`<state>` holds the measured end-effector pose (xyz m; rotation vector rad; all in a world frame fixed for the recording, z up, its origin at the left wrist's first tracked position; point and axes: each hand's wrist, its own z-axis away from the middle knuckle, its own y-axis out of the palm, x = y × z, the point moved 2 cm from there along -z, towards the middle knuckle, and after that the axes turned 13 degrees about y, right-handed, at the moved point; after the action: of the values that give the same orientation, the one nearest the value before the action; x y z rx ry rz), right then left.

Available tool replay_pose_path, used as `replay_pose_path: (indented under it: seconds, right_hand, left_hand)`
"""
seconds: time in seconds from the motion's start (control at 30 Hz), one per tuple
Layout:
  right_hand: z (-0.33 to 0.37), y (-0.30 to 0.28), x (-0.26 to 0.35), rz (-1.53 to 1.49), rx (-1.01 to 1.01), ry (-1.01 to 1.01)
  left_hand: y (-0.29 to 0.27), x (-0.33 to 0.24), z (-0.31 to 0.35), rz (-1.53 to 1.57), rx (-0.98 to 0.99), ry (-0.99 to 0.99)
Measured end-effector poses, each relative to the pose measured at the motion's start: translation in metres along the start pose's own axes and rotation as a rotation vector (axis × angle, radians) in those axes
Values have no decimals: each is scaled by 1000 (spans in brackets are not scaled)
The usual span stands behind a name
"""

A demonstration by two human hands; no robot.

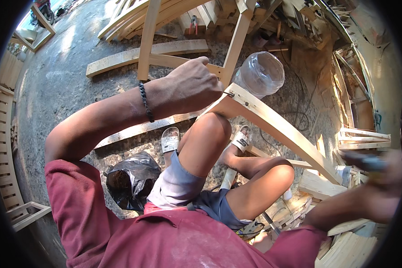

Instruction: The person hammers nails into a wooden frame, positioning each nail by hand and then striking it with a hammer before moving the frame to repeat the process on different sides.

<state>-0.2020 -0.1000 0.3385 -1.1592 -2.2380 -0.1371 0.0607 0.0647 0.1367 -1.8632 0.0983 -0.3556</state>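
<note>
My left hand [192, 87] is closed in a pinch at the corner of a pale wooden frame, with a thin dark nail [228, 94] at its fingertips, against the wood. A curved wooden leg [281, 127] of that frame slants down to the right from this corner, passing over my knees. Dark holes or nail heads mark its upper end. Out to the right, my right hand [384, 196] is raised and smeared by motion. It grips a tool that looks like a hammer [364, 161], its dark end pointing left; its exact shape is blurred.
A clear plastic jar [261, 73] stands beyond the frame's corner. By my left foot lies a black plastic bag [134, 178]. Curved planks [147, 56] and red-handled pliers [193, 24] are farther off. Wood scraps [348, 245] pile at lower right; a slatted piece [3, 147] stands left.
</note>
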Motion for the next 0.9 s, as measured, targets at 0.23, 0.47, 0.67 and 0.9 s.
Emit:
replay_pose_path:
  seconds: [0.23, 0.47, 0.67, 0.9]
  right_hand:
    - [110, 46, -86, 36, 429, 1121]
    - [145, 17, -84, -378, 96, 1193]
    - [238, 9, -112, -536, 114, 1337]
    - [253, 8, -113, -535, 186, 1342]
  left_hand:
    - [-3, 1, -1, 22, 54, 13]
    - [-6, -16, 12, -76, -168, -129]
    - [13, -44, 13, 46, -362, 40]
    - [-1, -46, 10, 95, -246, -49]
